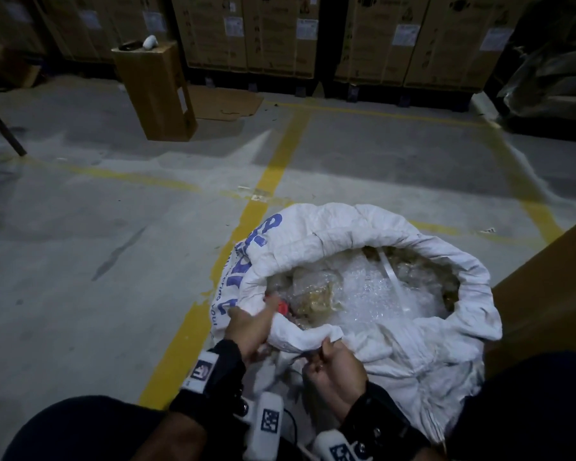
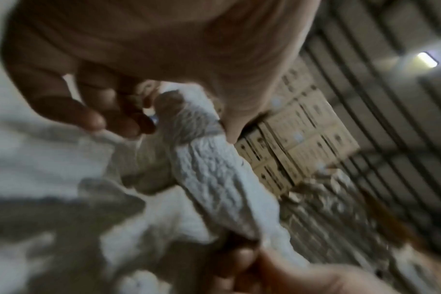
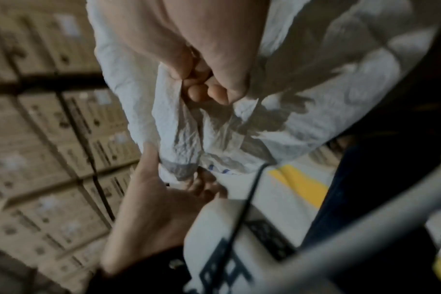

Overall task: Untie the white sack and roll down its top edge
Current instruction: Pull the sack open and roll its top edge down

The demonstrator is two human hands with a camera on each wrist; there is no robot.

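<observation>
White woven sack (image 1: 363,294) stands on the concrete floor (image 1: 97,244) near a yellow line crossing, mouth open, rim rolled outward; bubble wrap (image 1: 363,294) visible inside. Left hand (image 1: 246,331) and right hand (image 1: 333,364) both grip the near rim.

Left wrist view: blurred; left hand fingers (image 2: 108,119) and thumb pinch a bunched fold of the sack.

Right wrist view: right hand fingertips (image 3: 202,93) curl round the sack's edge.

Judgement: rolling is in progress; the near side lags. Advise turning the fabric outward evenly, hands apart, shifting grip round the rim.
</observation>
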